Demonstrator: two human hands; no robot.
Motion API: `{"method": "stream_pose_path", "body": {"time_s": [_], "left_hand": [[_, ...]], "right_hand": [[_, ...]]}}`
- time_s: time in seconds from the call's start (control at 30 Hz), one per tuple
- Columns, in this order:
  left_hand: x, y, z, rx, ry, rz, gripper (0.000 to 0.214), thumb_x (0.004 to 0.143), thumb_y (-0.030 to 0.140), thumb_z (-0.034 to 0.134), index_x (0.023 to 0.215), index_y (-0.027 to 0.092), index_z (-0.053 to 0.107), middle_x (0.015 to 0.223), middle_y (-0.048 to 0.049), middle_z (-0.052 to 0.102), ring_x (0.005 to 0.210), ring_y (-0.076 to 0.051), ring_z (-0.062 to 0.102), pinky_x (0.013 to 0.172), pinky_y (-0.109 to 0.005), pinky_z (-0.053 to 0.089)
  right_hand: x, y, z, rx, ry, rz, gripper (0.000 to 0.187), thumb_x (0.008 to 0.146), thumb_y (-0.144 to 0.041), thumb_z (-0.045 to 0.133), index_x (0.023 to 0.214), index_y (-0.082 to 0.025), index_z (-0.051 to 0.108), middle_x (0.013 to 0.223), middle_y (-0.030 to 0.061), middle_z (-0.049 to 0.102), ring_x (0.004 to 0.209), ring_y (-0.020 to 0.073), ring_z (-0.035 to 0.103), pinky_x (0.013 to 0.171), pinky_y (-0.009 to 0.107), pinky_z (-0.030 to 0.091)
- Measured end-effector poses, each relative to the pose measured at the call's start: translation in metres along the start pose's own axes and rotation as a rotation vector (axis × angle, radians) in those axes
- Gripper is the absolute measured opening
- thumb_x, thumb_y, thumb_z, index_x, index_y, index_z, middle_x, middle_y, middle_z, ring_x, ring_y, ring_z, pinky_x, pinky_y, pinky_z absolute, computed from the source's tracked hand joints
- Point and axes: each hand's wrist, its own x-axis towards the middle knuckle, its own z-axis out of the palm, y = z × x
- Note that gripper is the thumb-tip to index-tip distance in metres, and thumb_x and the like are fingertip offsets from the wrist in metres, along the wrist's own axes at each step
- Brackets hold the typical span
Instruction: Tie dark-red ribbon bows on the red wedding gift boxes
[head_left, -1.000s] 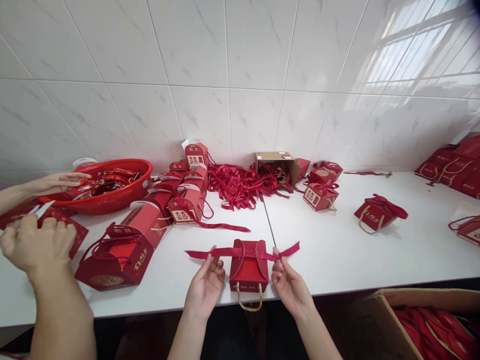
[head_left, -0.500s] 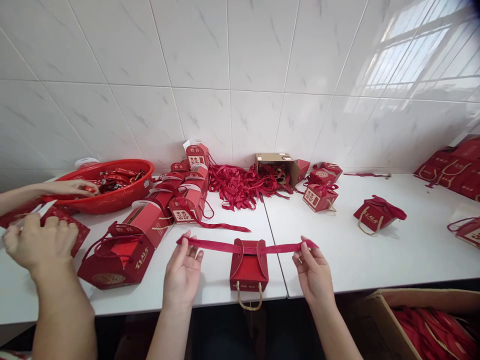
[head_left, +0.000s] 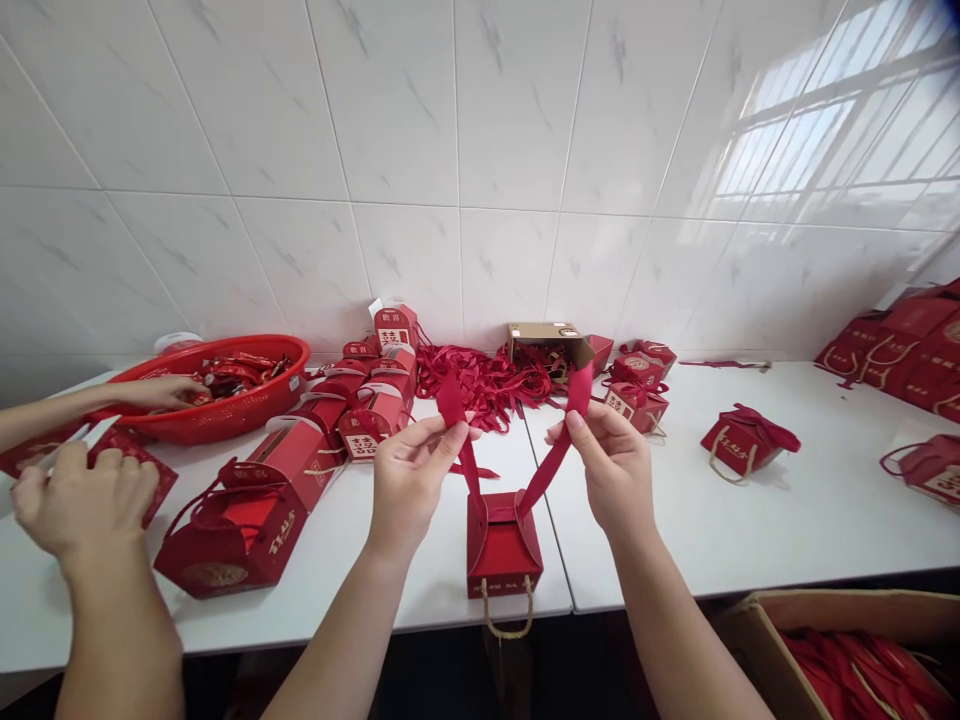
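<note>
A small red gift box [head_left: 507, 560] with a twisted rope handle stands at the table's front edge between my hands. Through its top runs a red ribbon [head_left: 541, 478], both ends raised in a V. My left hand [head_left: 420, 470] pinches one end between thumb and fingers, with the tip sticking up above. The other end is pinched in my right hand [head_left: 611, 465], level with the left. Both hands are above the box and do not touch it.
A co-worker's hand [head_left: 90, 495] holds something pale at the left; another reaches into a red basket [head_left: 187, 425] of wrapped sweets. Red boxes [head_left: 240, 530] line the left side. Behind lies a ribbon pile [head_left: 480, 385]. A tied box [head_left: 746, 440] stands right; a carton [head_left: 772, 640] sits below.
My hands have lifted and come closer together, bringing the ribbon from stretched flat sideways to a raised V over the box. The view has tilted slightly upward.
</note>
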Motion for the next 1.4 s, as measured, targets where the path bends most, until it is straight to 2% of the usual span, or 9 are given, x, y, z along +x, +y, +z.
{"method": "stream_pose_path", "body": {"time_s": [0.2, 0.37, 0.57, 0.7, 1.0, 1.13, 1.2, 1.33, 1.4], "left_hand": [[-0.002, 0.004, 0.009, 0.059, -0.069, -0.007, 0.02, 0.081, 0.037, 0.067, 0.081, 0.019, 0.075, 0.077, -0.0022, 0.074, 0.082, -0.014, 0.066, 0.082, -0.023, 0.05], [-0.003, 0.01, 0.015, 0.158, -0.173, -0.068, 0.019, 0.081, 0.036, 0.066, 0.078, 0.018, 0.072, 0.066, 0.0001, 0.069, 0.068, -0.012, 0.063, 0.07, -0.022, 0.05], [-0.004, 0.012, 0.017, 0.424, -0.404, -0.102, 0.02, 0.081, 0.034, 0.063, 0.072, 0.017, 0.069, 0.065, -0.0009, 0.067, 0.066, -0.015, 0.061, 0.064, -0.024, 0.046], [-0.004, 0.008, 0.013, 0.438, -0.454, -0.139, 0.021, 0.081, 0.035, 0.06, 0.071, 0.018, 0.068, 0.066, -0.001, 0.065, 0.062, -0.015, 0.056, 0.06, -0.025, 0.042], [0.002, -0.001, -0.006, 0.041, -0.412, -0.396, 0.037, 0.083, 0.038, 0.049, 0.053, 0.019, 0.059, 0.059, -0.0036, 0.058, 0.064, -0.018, 0.053, 0.072, -0.032, 0.046], [-0.002, 0.002, -0.009, 0.11, -0.517, -0.385, 0.044, 0.091, 0.042, 0.04, 0.071, 0.019, 0.072, 0.082, -0.0085, 0.069, 0.086, -0.023, 0.061, 0.089, -0.037, 0.045], [-0.007, 0.003, -0.009, 0.222, -0.523, -0.269, 0.039, 0.091, 0.042, 0.043, 0.079, 0.02, 0.074, 0.093, -0.0087, 0.071, 0.096, -0.025, 0.061, 0.093, -0.039, 0.043], [-0.022, -0.005, -0.021, 0.765, -0.34, 0.149, 0.022, 0.086, 0.035, 0.055, 0.097, 0.028, 0.073, 0.106, -0.0061, 0.071, 0.117, -0.03, 0.051, 0.106, -0.049, 0.024], [-0.033, -0.017, -0.04, 0.978, -0.237, 0.225, 0.026, 0.084, 0.035, 0.057, 0.107, 0.032, 0.07, 0.111, -0.0052, 0.07, 0.117, -0.032, 0.049, 0.106, -0.053, 0.018]], "right_hand": [[0.003, -0.009, 0.011, 0.068, -0.069, 0.015, 0.014, 0.086, -0.033, 0.062, 0.082, -0.019, 0.065, 0.072, 0.0005, 0.069, 0.065, 0.0124, 0.064, 0.068, 0.028, 0.054], [0.005, -0.008, 0.016, -0.058, -0.111, 0.085, 0.016, 0.08, -0.033, 0.066, 0.086, -0.017, 0.065, 0.064, -0.0004, 0.065, 0.043, 0.008, 0.05, 0.043, 0.023, 0.043], [-0.002, -0.004, 0.014, -0.101, -0.397, -0.029, 0.013, 0.081, -0.03, 0.064, 0.081, -0.018, 0.07, 0.079, 0.0039, 0.063, 0.074, 0.0154, 0.059, 0.064, 0.027, 0.049], [-0.004, 0.003, 0.009, -0.13, -0.417, -0.015, 0.017, 0.085, -0.033, 0.061, 0.082, -0.019, 0.07, 0.078, 0.0031, 0.065, 0.07, 0.0151, 0.061, 0.063, 0.028, 0.051], [0.011, 0.011, -0.015, -0.5, -0.726, -0.553, 0.029, 0.094, -0.019, 0.045, 0.109, -0.027, 0.069, 0.098, 0.0064, 0.07, 0.092, 0.0186, 0.063, 0.08, 0.035, 0.053], [0.009, 0.017, -0.017, -0.573, -0.688, -0.692, 0.032, 0.091, -0.015, 0.051, 0.116, -0.028, 0.066, 0.101, 0.0064, 0.071, 0.097, 0.0205, 0.061, 0.083, 0.038, 0.052], [0.004, 0.02, -0.017, -0.565, -0.631, -0.694, 0.036, 0.09, -0.013, 0.053, 0.119, -0.031, 0.064, 0.105, 0.0057, 0.07, 0.1, 0.021, 0.061, 0.085, 0.04, 0.052], [-0.017, 0.029, -0.026, -0.493, -0.361, -0.547, 0.034, 0.087, -0.013, 0.055, 0.113, -0.031, 0.068, 0.1, 0.0055, 0.071, 0.094, 0.021, 0.063, 0.078, 0.038, 0.053], [-0.034, 0.039, -0.042, -0.487, -0.18, -0.38, 0.026, 0.088, -0.017, 0.056, 0.107, -0.028, 0.07, 0.095, 0.0061, 0.071, 0.088, 0.021, 0.065, 0.073, 0.036, 0.054]]}}
